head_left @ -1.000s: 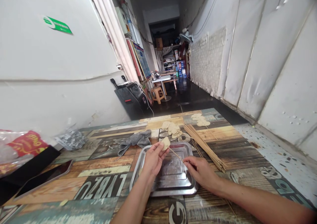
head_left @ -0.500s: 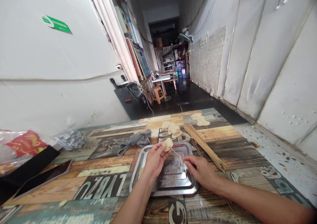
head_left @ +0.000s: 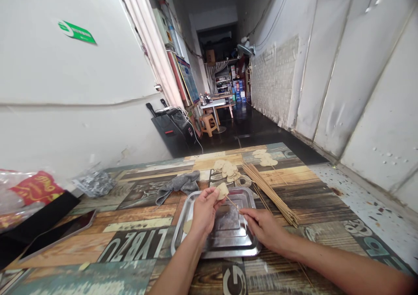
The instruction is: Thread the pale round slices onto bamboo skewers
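Between the fingers of my left hand (head_left: 206, 208) is a thin pale slice (head_left: 222, 191), which looks like potato. My right hand (head_left: 261, 223) pinches a bamboo skewer (head_left: 233, 202) whose far end meets that slice; how deep it goes in I cannot tell. Both hands are above a shiny metal tray (head_left: 228, 252). Another pale slice (head_left: 187, 226) lies in the tray's left side, partly behind my left wrist. Beyond the tray sits a pile of similar slices (head_left: 226, 169). Farther right, more slices (head_left: 264, 157) are threaded on a skewer.
A bundle of bamboo skewers (head_left: 272, 192) lies right of the tray. To the left are a grey cloth (head_left: 179, 187), a tablet-like device (head_left: 58, 235), a crumpled clear bag (head_left: 94, 182) and a red-printed plastic bag (head_left: 35, 190). The wood-patterned table (head_left: 137, 221) ends before a dark floor.
My right hand has shifted slightly left along the skewer, towards the slice. My left hand has barely moved, and more of the slice in the tray shows beside its wrist.
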A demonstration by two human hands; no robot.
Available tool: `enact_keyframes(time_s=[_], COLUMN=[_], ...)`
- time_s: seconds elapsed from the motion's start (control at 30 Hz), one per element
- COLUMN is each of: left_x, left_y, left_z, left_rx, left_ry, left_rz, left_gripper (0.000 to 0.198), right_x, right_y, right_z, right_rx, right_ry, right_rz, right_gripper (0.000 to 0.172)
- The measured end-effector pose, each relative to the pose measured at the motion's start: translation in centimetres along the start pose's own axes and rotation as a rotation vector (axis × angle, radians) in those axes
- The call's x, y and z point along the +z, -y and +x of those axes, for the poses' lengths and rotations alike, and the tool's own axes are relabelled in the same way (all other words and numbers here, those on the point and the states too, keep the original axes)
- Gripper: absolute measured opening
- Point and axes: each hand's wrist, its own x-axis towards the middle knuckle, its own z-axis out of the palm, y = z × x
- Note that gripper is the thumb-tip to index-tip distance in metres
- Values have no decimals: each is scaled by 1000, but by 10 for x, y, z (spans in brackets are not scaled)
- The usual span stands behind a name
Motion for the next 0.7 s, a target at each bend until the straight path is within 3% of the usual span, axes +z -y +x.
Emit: enact_keyframes(time_s=[0.27, 0.7], left_x=[-1, 3], left_y=[0, 4], left_z=[2, -1], left_rx=[-13, -25], left_ry=[-26, 27], left_rz=[-10, 5], left_gripper=[36, 36], right_x=[-1, 1], right_y=[2, 2], right_z=[1, 1], right_rx=[13, 37], right_ry=[46, -23], right_rz=[41, 85], right_gripper=[35, 33])
